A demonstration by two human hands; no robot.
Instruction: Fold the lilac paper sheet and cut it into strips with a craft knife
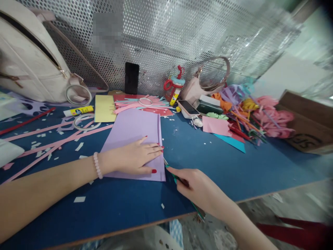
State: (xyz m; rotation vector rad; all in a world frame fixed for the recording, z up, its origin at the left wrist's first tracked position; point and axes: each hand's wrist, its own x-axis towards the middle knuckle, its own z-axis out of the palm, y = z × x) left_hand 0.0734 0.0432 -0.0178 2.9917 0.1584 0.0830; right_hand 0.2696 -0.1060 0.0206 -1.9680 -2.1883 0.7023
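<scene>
My left hand (135, 157) lies flat with its fingers spread on a sheet of light purple paper (136, 125). The paper has a narrow folded strip or crease along its right side. In my right hand (199, 189) is a slim green utility knife (172, 172), the index finger stretched along it. Its thin metal tip sits at the paper's right edge, just below my left fingertips. The knife's rear end sticks out under my palm, near the table's front edge. Whether the tip touches the paper, I cannot tell.
Pink paper strips (65, 138), tape rolls (87, 121) and a glue stick (79, 110) lie left. Behind are a yellow pad (104, 108), an upright phone (131, 78) and a red-blue bottle (174, 86). Colourful craft pieces (270, 116) and a cardboard box (307, 125) stand right.
</scene>
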